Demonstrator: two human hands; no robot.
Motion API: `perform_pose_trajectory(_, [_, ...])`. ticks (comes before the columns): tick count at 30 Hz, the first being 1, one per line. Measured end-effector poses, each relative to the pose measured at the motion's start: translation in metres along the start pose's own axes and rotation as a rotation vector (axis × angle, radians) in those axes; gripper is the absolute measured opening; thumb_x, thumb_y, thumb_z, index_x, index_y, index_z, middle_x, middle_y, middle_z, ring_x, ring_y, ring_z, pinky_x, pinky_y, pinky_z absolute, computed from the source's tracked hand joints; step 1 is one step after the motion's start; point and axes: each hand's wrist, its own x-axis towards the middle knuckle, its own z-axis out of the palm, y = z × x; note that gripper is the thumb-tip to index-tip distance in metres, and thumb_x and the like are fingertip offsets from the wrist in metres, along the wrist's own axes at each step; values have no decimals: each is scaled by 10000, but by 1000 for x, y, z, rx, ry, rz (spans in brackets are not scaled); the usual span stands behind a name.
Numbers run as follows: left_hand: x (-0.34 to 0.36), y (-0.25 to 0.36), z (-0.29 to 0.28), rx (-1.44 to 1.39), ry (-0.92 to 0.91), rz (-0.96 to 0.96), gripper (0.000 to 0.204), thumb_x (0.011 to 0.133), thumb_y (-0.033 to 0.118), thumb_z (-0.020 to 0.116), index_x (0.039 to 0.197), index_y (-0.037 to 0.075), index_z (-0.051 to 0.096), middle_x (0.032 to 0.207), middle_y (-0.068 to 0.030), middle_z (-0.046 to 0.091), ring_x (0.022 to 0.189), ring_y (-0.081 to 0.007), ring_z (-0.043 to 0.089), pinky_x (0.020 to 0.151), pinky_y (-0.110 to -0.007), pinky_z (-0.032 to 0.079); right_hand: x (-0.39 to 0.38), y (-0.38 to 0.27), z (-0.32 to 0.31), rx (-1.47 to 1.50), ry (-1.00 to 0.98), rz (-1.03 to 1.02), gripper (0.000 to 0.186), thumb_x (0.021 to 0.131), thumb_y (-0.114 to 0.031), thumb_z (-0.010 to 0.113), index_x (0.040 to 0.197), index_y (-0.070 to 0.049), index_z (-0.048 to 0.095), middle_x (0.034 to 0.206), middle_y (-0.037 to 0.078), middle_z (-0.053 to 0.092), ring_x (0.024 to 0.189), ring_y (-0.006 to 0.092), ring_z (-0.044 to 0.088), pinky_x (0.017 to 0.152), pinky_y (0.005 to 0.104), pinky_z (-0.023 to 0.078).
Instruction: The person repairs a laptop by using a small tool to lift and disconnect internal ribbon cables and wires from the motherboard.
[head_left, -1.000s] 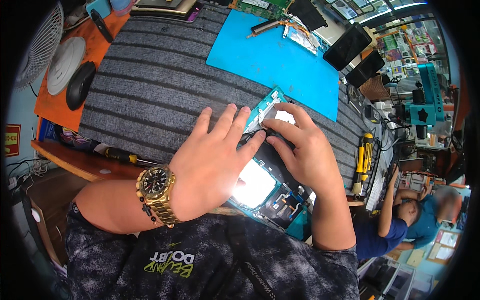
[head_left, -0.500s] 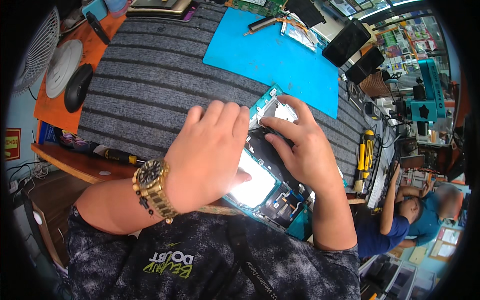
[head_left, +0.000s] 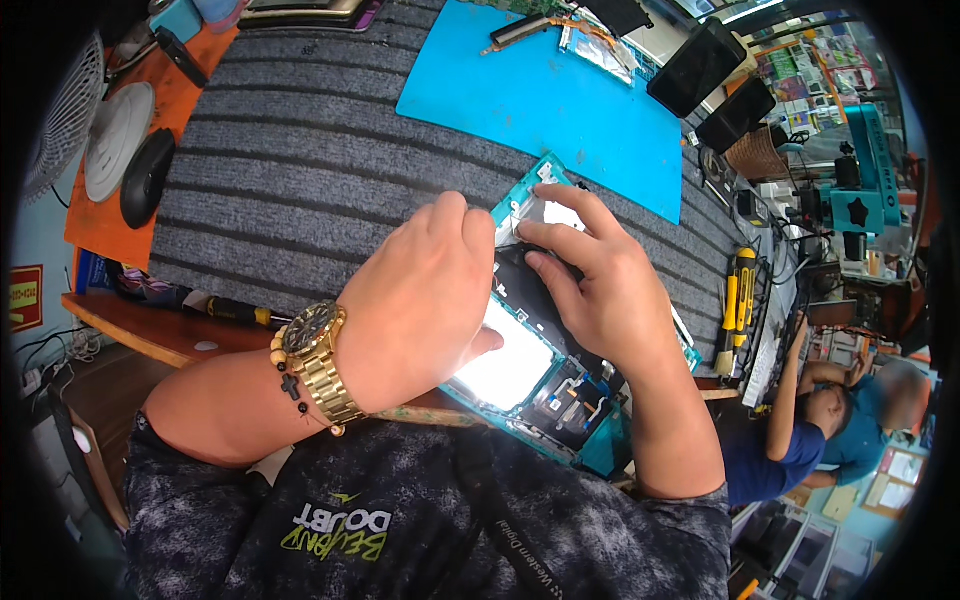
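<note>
A teal laptop casing [head_left: 605, 450] lies diagonally before me, its black inside, small cables and a bright white reflective panel [head_left: 515, 370] showing. My left hand [head_left: 420, 300], with a gold watch at the wrist, lies over its left side, fingers curled and tips hidden, thumb by the white panel. My right hand [head_left: 610, 290] reaches over the upper part, index and middle fingertips touching the metal strip [head_left: 540, 210] there, thumb apart on the black area.
Around me are a striped grey mat [head_left: 270, 170], blue silicone mat [head_left: 540, 100] with parts, two phones [head_left: 695, 65], mouse [head_left: 145, 180], fan [head_left: 55, 120], yellow-handled screwdriver [head_left: 738, 300] and a wooden desk edge [head_left: 160, 335]. Two people [head_left: 810, 440] sit at right.
My left hand's fingers, spread across the casing's upper part a second ago, have drawn back and curled. My right hand stays at the upper part with little change.
</note>
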Motion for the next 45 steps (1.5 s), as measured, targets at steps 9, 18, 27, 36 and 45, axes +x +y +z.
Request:
perform_pose_trajectory(9, [-2,1,3,56,10,15,792,805,261,1092,1288,-66,556,1275,-249,588,1232,-456,673,1071,-522,591,-2,-5,8,-45,33,47,181,1038,-161,868,1215,-133,892,1522,99,792,1005,410,861,890,513,693])
perform_pose_trajectory(18, [-2,-4,3,89,42,74,785,798,294,1097,1259,-50,563,1246,-236,615,1193,-445,691,1038,-518,595,16,1,-19,-88,-114,4,180,1026,-162,869,1203,-148,900,1623,115,740,1125,427,849,977,539,682])
perform_pose_trajectory(27, [-2,-3,3,66,54,75,762,796,274,1097,1232,-35,553,1235,-232,617,1176,-443,688,1021,-523,587,36,16,-31,-74,-244,-146,198,1042,-100,882,1239,-115,892,1630,100,756,1070,346,864,838,434,689])
perform_pose_trajectory(36, [-1,-3,2,77,62,90,750,799,280,1094,1216,-29,553,1229,-229,614,1174,-440,688,1014,-523,588,58,15,-49,-207,-371,-164,160,1020,-197,866,1174,-212,905,1549,-8,793,1127,359,848,949,495,687])
perform_pose_trajectory(45, [-11,7,3,74,73,60,803,836,224,1058,1445,-79,631,1228,-219,611,1160,-432,688,1003,-529,598,65,3,-50,-353,-306,-309,236,928,-101,938,1152,-177,935,1464,9,826,986,339,856,834,476,666])
